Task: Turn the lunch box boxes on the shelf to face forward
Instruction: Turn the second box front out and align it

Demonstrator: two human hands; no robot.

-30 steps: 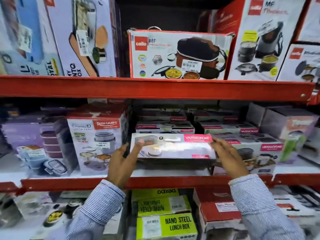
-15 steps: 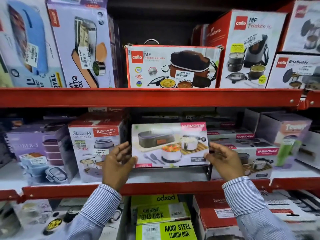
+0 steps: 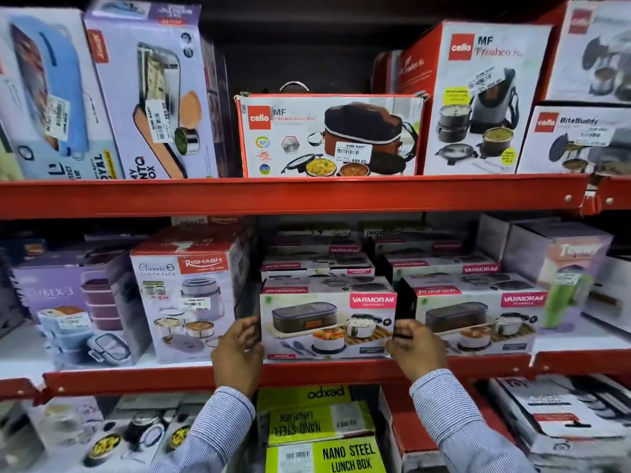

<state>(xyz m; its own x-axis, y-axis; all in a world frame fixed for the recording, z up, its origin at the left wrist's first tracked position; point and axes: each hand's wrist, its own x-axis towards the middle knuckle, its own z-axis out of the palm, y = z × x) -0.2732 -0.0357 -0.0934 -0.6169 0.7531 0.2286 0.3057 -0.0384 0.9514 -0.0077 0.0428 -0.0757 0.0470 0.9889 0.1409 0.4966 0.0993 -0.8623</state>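
Varmora lunch box carton (image 3: 327, 322) on middle shelf (image 3: 136, 377), printed front toward me, long axis left-right. My left hand (image 3: 239, 356) and right hand (image 3: 418, 349) grip its ends.

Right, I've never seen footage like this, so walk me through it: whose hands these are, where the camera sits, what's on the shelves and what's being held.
There is no machine here. A person wears one wide-angle camera on the head, looking forward and down, so you see their own arms in striped blue-and-white sleeves reaching in from below. In front stands a red metal shelf rack packed with printed cardboard lunch box cartons. The left hand and the right hand grip the two short ends of a white Varmora lunch box carton with a pink logo patch. It stands on the middle shelf with its picture side facing out. Beside it sits a matching Varmora carton, with more stacked behind. To the left is a red-topped Rishabh Classic 3 carton; above, a red-edged Cello President carton; below, yellow-green Nano Steel cartons.
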